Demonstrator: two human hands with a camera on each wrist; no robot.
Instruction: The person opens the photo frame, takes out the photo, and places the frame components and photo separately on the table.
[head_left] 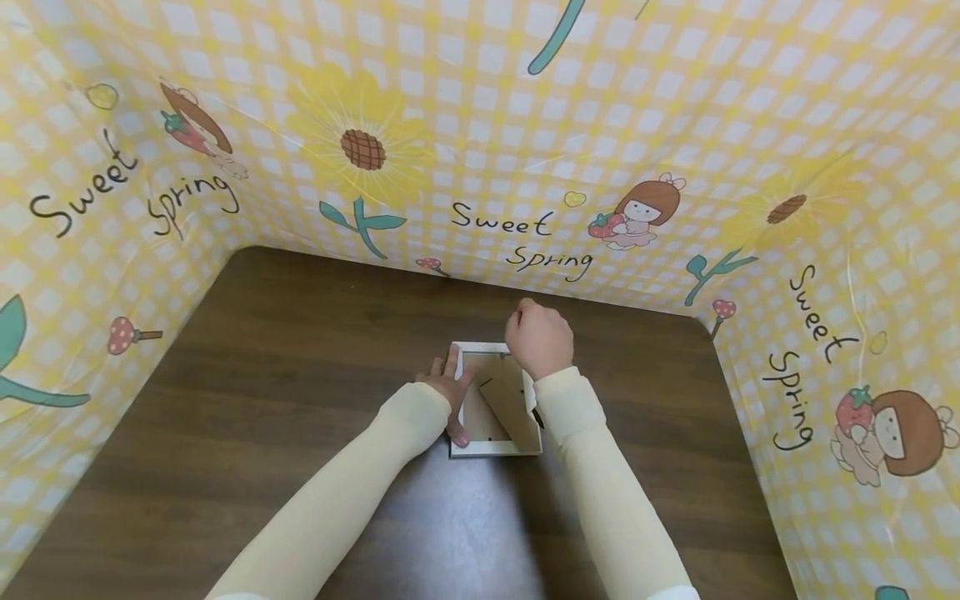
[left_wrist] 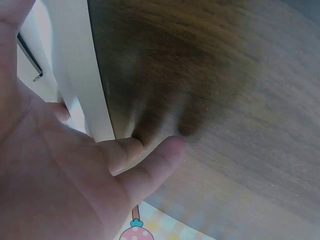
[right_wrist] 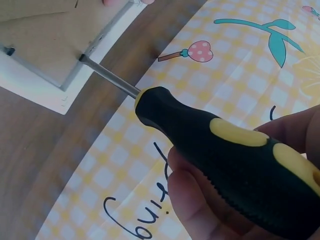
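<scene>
A white picture frame (head_left: 491, 448) lies on the table with its brown backing board (head_left: 480, 417) facing up. My left hand (head_left: 448, 392) rests along the frame's left side, fingers spread and fairly straight, thumb near the close corner. In the left wrist view, two fingertips (left_wrist: 172, 146) reach past the frame's white edge (left_wrist: 80, 70) over the wood. My right hand (head_left: 542, 337) grips a screwdriver (right_wrist: 200, 130) by its black and yellow handle, above the frame's far right part. The screwdriver's metal tip meets a dark spot at the frame's inner edge.
The frame and both hands are on a dark brown wooden table (head_left: 300, 333). A yellow checked cloth (head_left: 480, 150) with flowers and lettering rises round its back and sides. Another small dark tab (right_wrist: 9, 51) shows on the frame's inner edge.
</scene>
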